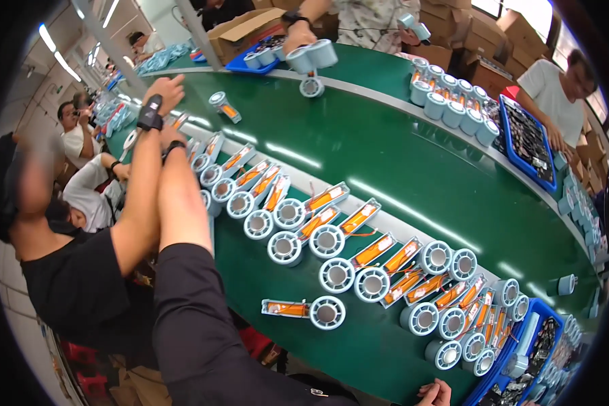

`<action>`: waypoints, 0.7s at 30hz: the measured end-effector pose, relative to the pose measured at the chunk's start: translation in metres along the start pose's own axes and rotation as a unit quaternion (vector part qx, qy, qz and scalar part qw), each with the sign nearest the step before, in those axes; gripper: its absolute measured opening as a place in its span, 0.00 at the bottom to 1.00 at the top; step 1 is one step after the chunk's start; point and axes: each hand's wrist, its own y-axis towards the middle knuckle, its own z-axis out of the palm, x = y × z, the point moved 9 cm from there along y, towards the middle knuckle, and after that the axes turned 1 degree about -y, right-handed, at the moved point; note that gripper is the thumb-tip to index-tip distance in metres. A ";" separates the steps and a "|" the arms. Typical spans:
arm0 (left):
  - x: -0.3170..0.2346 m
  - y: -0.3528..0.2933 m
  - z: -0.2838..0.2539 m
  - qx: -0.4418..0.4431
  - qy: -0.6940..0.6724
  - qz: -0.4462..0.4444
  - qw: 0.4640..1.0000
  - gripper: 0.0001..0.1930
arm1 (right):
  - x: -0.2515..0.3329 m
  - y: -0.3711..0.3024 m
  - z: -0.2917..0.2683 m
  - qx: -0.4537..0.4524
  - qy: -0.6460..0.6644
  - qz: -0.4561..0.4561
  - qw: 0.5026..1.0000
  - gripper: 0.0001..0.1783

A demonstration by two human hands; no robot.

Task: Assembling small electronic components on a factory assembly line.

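My left arm reaches far across to the upper left, a dark band on its wrist. My left hand [171,135] is mostly hidden behind a co-worker's forearm, so its fingers do not show. It is nearest the far end of a row of light-blue handheld fan bodies [258,224], with round spoked heads and open handles showing orange parts. My right hand [436,392] is at the lower edge, fingers curled in, with nothing visible in it. A single fan body [327,312] lies apart on the green table, between my left arm and my right hand.
A co-worker's hand [164,93] with a black watch reaches in beside mine. A green conveyor belt [386,155] runs beyond the row, carrying a fan body [224,107]. Opposite, another person's hand [299,37] holds fan parts. Blue trays [529,145] stand at the right.
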 end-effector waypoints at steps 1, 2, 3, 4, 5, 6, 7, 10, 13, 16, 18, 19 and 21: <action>-0.051 -0.043 -0.005 0.056 0.067 0.076 0.993 0.21 | 0.003 -0.004 -0.011 -0.032 -0.019 0.007 0.999 0.07; -0.025 -0.037 -0.007 0.070 0.050 0.083 0.993 0.22 | 0.005 -0.004 -0.014 -0.026 -0.013 0.004 1.000 0.07; 0.024 -0.025 0.000 0.088 0.035 0.080 0.992 0.23 | 0.008 -0.004 -0.011 -0.009 -0.006 -0.004 1.000 0.07; 0.030 -0.014 -0.002 0.080 0.041 0.081 0.993 0.23 | 0.006 -0.004 -0.012 -0.009 -0.004 -0.005 1.000 0.07; 0.031 -0.005 0.005 0.107 0.073 0.102 0.986 0.24 | 0.000 -0.005 -0.013 -0.008 0.001 0.000 1.000 0.07; 0.028 -0.006 0.013 0.140 0.100 0.122 0.977 0.25 | -0.002 -0.004 -0.013 -0.001 -0.011 -0.002 1.000 0.07; 0.024 -0.008 0.023 0.175 0.126 0.144 0.966 0.26 | -0.003 -0.005 -0.012 0.006 -0.026 -0.005 1.000 0.07; -0.046 -0.043 0.017 0.137 0.005 0.140 0.981 0.24 | 0.007 -0.008 -0.011 -0.006 -0.071 -0.023 0.997 0.07; -0.007 -0.006 -0.057 -0.177 -0.266 0.307 0.896 0.22 | -0.005 0.004 -0.004 0.042 -0.020 -0.044 0.998 0.07; -0.163 -0.117 -0.055 0.055 -0.112 0.271 0.954 0.26 | 0.011 -0.004 -0.004 0.002 -0.061 -0.048 0.997 0.10; -0.111 -0.172 -0.093 0.119 -0.035 0.235 0.964 0.28 | -0.009 -0.003 -0.004 0.046 0.022 -0.015 0.999 0.08; -0.103 -0.193 -0.107 0.145 -0.142 0.218 0.955 0.26 | -0.013 -0.002 -0.002 0.049 0.022 -0.010 0.999 0.08; -0.092 -0.225 -0.122 0.193 -0.349 0.178 0.900 0.24 | -0.008 0.002 0.002 0.060 0.047 -0.038 0.996 0.08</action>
